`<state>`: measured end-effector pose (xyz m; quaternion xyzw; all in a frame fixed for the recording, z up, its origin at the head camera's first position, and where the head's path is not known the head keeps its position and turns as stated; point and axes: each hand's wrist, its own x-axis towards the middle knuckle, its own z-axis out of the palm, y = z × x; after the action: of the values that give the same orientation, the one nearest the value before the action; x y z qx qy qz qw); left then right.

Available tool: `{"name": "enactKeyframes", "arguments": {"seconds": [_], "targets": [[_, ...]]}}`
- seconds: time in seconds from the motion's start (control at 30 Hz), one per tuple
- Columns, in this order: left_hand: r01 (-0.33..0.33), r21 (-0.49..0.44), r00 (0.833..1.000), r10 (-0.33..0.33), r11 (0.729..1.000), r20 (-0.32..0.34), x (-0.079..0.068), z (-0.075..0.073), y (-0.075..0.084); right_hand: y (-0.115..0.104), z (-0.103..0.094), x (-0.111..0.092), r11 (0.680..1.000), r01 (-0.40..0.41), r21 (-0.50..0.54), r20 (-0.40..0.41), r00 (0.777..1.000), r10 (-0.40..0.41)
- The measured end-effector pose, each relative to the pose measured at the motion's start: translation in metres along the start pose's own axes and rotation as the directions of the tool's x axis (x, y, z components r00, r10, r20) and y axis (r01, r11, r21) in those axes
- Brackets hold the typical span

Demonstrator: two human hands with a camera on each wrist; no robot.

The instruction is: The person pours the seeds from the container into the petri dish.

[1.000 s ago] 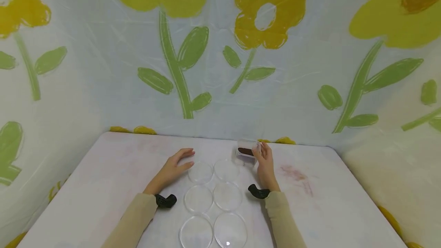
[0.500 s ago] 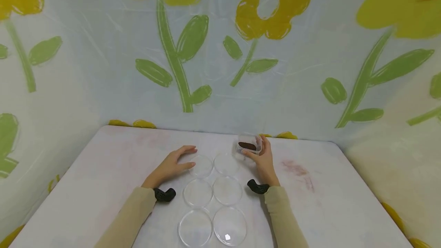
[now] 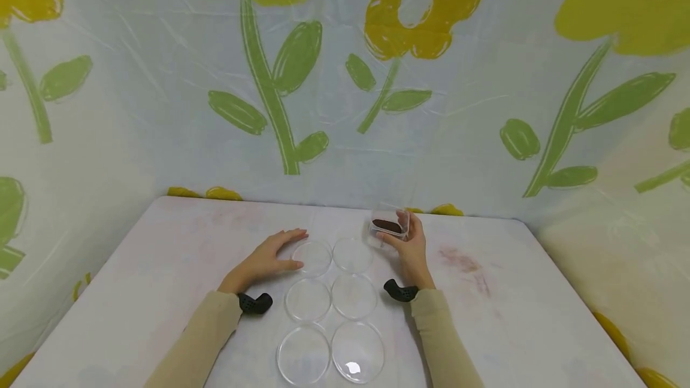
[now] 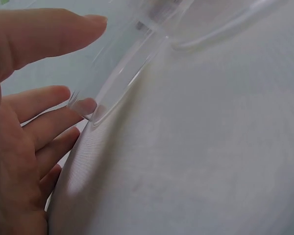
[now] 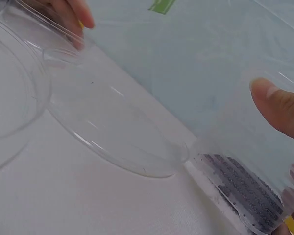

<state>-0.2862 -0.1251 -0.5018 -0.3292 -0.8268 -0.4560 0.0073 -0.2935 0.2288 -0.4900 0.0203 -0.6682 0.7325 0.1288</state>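
Note:
In the head view my right hand (image 3: 414, 256) grips a clear plastic box (image 3: 377, 237), tilted, with dark brown granular material (image 3: 387, 226) in it. The right wrist view shows the dark grains (image 5: 245, 193) low in the box, with the thumb (image 5: 279, 105) along its side. Left of the box lies a clear round dish (image 3: 353, 255). My left hand (image 3: 263, 261) rests beside the far-left dish (image 3: 312, 258), thumb and fingers spread around its edge. In the left wrist view a fingertip shows through the clear dish wall (image 4: 120, 81); contact is hard to tell.
More clear round dishes (image 3: 308, 300) stand in two columns down the middle of the white-covered table (image 3: 178, 244). A reddish stain (image 3: 460, 260) marks the cloth at right. Behind the table's far edge hangs a flower-printed sheet (image 3: 345, 160).
My right hand has turned the box, and its thumb now lies across the near side. My left hand has stayed nearly still beside the far-left dish. The head view has tilted down slightly.

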Motion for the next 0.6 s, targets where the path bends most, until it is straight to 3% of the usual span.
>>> {"name": "enactKeyframes", "arguments": {"seconds": [0.2,0.6], "targets": [[0.013,0.066,1.0,-0.014,0.998,0.016,-0.003,0.0,0.003,-0.005,0.008,-0.003,0.999,0.039,-0.017,-0.01,0.999,-0.039],[0.018,0.093,0.999,-0.02,0.996,0.03,-0.002,0.002,-0.001,-0.03,0.015,-0.012,0.992,0.128,-0.019,-0.005,0.992,-0.128]]}}
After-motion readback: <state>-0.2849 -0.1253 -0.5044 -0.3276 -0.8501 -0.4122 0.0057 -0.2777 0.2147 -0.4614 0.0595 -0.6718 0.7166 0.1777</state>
